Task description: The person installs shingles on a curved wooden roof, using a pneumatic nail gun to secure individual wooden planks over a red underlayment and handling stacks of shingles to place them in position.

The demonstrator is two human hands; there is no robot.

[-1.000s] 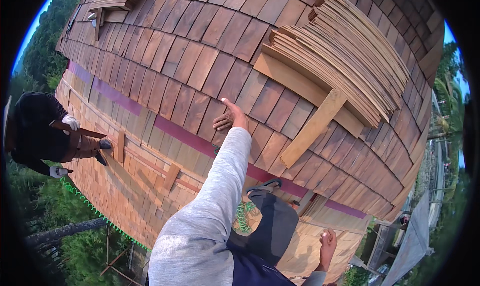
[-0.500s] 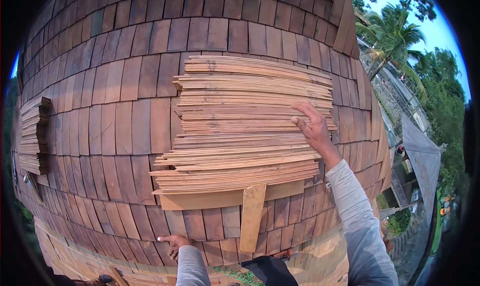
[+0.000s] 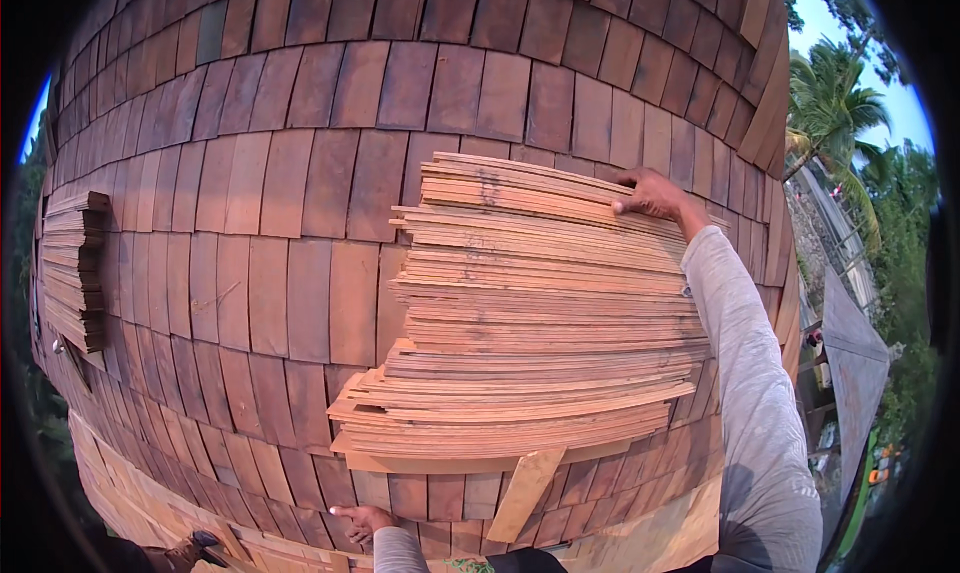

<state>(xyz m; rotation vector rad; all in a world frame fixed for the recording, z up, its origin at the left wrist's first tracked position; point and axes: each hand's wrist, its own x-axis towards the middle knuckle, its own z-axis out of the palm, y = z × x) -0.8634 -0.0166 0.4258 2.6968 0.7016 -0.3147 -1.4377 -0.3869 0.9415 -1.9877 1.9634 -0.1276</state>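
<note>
A large stack of thin wooden shingles (image 3: 550, 303) lies on edge across the shingled roof in front of me. At the stack's upper right end, my right hand (image 3: 657, 195) is closed over the topmost shingles, its fingers over the upper edge and its thumb below. Low in the view, my left hand (image 3: 365, 524) rests near the roof shingles below the stack. One of its digits, pale at the tip, points left; it holds nothing visible. Below the stack runs a flat board (image 3: 430, 463), with a short wooden slat (image 3: 527, 493) jutting down from it.
The sloping roof (image 3: 270, 293) is covered in rows of reddish-brown shingles. A second shingle bundle (image 3: 72, 273) stands at far left. Lighter bare boards (image 3: 130, 483) lie along the lower left, near a shoe (image 3: 190, 553). Trees (image 3: 835, 103) and a grey canopy (image 3: 850, 343) appear beyond the right roof edge.
My right hand has moved up from above the stack's right side onto its top shingles. The view has shifted, so the stack sits farther right and lower. My left hand stays low.
</note>
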